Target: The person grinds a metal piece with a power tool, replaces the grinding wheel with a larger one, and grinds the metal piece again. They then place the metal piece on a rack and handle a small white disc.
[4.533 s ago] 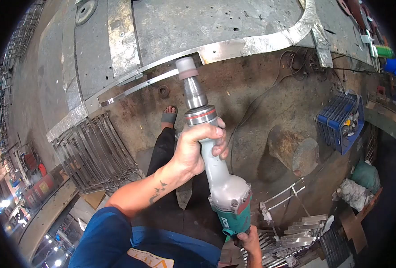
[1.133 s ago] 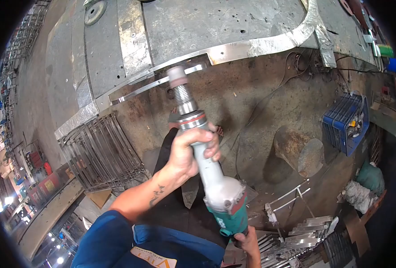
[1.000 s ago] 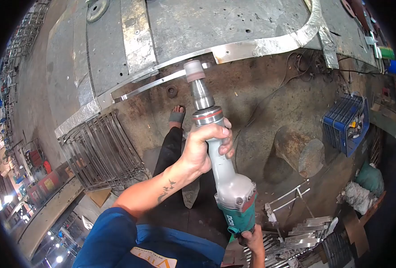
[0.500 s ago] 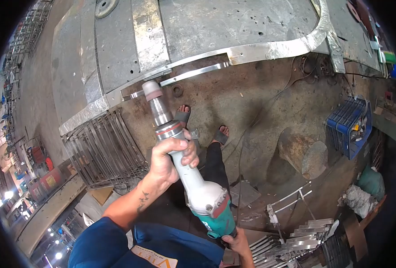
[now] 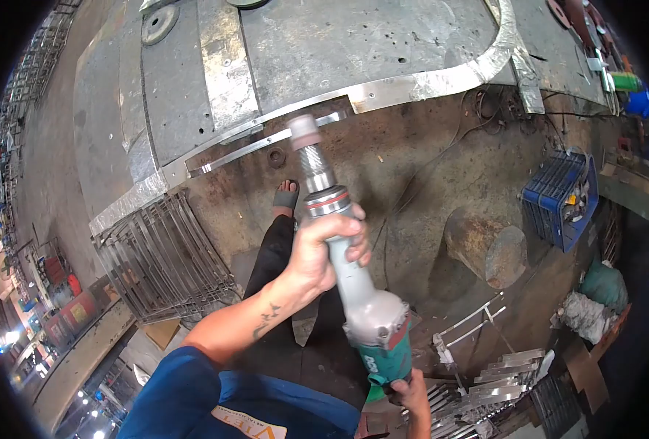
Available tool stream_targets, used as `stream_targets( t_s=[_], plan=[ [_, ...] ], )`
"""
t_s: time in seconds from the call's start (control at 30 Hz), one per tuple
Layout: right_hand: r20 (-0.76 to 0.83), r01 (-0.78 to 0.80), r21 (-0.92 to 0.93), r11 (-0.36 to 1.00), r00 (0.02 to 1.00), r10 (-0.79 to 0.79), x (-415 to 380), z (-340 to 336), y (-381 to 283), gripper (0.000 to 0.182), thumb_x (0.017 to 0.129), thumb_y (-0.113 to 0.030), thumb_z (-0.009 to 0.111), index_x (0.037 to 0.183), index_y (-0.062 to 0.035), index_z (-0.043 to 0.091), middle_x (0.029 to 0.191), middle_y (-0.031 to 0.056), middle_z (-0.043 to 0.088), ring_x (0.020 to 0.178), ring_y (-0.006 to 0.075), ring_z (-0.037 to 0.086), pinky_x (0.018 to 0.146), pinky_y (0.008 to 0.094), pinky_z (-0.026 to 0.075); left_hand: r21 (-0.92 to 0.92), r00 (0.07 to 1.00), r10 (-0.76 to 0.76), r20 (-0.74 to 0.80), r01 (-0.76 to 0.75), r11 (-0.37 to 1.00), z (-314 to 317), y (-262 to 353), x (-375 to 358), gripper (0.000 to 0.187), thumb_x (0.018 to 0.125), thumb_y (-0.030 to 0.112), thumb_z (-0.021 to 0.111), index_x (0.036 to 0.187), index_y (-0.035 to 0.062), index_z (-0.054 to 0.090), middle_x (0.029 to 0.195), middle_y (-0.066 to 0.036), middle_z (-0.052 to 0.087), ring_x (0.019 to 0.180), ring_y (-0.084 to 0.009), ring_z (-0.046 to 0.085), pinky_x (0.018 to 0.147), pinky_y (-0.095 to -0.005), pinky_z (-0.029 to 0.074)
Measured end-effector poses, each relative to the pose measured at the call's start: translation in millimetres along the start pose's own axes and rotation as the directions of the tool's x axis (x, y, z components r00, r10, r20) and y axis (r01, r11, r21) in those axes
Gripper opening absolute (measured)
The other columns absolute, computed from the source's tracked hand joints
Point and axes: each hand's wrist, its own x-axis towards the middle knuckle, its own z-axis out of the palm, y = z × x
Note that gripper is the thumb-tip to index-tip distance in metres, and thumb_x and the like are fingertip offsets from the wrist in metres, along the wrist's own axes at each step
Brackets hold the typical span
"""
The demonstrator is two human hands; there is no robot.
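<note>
A long grey and green power grinder [image 5: 375, 322] slants across the middle of the view. My left hand [image 5: 324, 249] is wrapped round its grey neck. At the rear end, beside the green housing, my right hand [image 5: 412, 393] grips the tool. The pinkish-white cylindrical grinding head [image 5: 304, 130] points up and away, overlapping my view of a narrow shiny metal strip [image 5: 251, 148] at the table's edge. Whether head and strip touch, I cannot tell. Behind them lies the grey metal worktable [image 5: 324, 44] with its curved silvery border.
A stack of metal frames [image 5: 163, 256] stands on the floor at left. On the right are a cylindrical block [image 5: 489, 245] and a blue crate [image 5: 562, 197]. Metal pieces [image 5: 500, 384] lie at lower right. Cables cross the floor.
Both hands and the grinder have moved right, and its head now overlaps the strip farther right. The worktable has shifted slightly left in view. One foot is no longer visible.
</note>
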Motion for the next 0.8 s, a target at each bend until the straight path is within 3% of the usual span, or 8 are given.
stream_targets(
  t_s=[0.1, 0.23, 0.4, 0.63, 0.8],
  plan=[
    [-0.032, 0.014, 0.075, 0.997, 0.999, -0.012, -3.7, 1.7, -15.2, 0.068, 0.069, -0.058, 0.082, 0.096, 0.0012, 0.064, 0.070, 0.0021, 0.063, 0.058, 0.0109, 0.057, 0.052, 0.0264, 0.045, 0.044, 0.998, -0.011, 0.060, 0.009, 0.999, 9.3, -6.0, 13.2, 0.023, 0.076, 0.012, 0.065, 0.096, 0.0040, 0.056, 0.067, -0.006, 0.049, 0.052, -0.0171, 0.047, 0.056, -0.0376, 0.043],
    [0.002, 0.028, 0.012, 1.000, 1.000, -0.028, -0.9, 12.4, -4.0, 0.062, 0.072, -0.056, 0.080, 0.093, 0.0000, 0.064, 0.069, 0.0018, 0.063, 0.056, 0.0106, 0.057, 0.051, 0.0267, 0.044, 0.011, 1.000, -0.012, 0.000, 0.012, 1.000, -0.4, 3.4, -2.2, 0.023, 0.076, 0.011, 0.066, 0.096, 0.0044, 0.056, 0.066, -0.006, 0.048, 0.052, -0.0170, 0.047, 0.056, -0.0372, 0.043],
    [0.102, -0.036, 0.045, 0.998, 0.994, 0.031, 3.6, 49.3, 18.0, 0.031, 0.079, -0.026, 0.082, 0.086, -0.0022, 0.064, 0.068, 0.0014, 0.064, 0.057, 0.0098, 0.058, 0.052, 0.0270, 0.045, -0.005, 0.998, 0.032, -0.061, -0.032, 0.999, -38.7, 28.7, -37.8, 0.025, 0.075, 0.012, 0.065, 0.098, 0.0048, 0.057, 0.066, -0.006, 0.047, 0.051, -0.0170, 0.046, 0.055, -0.0380, 0.043],
    [0.200, -0.107, 0.041, 0.993, 0.975, 0.097, 9.3, 75.6, 22.1, 0.030, 0.080, -0.027, 0.081, 0.084, -0.0023, 0.064, 0.067, 0.0008, 0.064, 0.056, 0.0085, 0.057, 0.052, 0.0259, 0.045, 0.022, 0.984, 0.054, -0.170, -0.051, 0.998, -60.7, 47.2, -62.3, 0.025, 0.075, 0.013, 0.063, 0.098, 0.0051, 0.058, 0.065, -0.006, 0.047, 0.049, -0.0165, 0.044, 0.053, -0.0362, 0.044],
    [0.089, -0.042, 0.092, 0.995, 0.995, 0.034, 4.6, 48.1, 22.2, 0.034, 0.078, -0.029, 0.082, 0.088, -0.0021, 0.065, 0.069, 0.0004, 0.064, 0.057, 0.0093, 0.057, 0.053, 0.0263, 0.046, 0.021, 0.996, 0.028, -0.084, -0.026, 0.999, -32.0, 25.8, -36.2, 0.024, 0.076, 0.013, 0.063, 0.098, 0.0051, 0.058, 0.064, -0.005, 0.047, 0.050, -0.0166, 0.045, 0.054, -0.0369, 0.043]
  ],
)
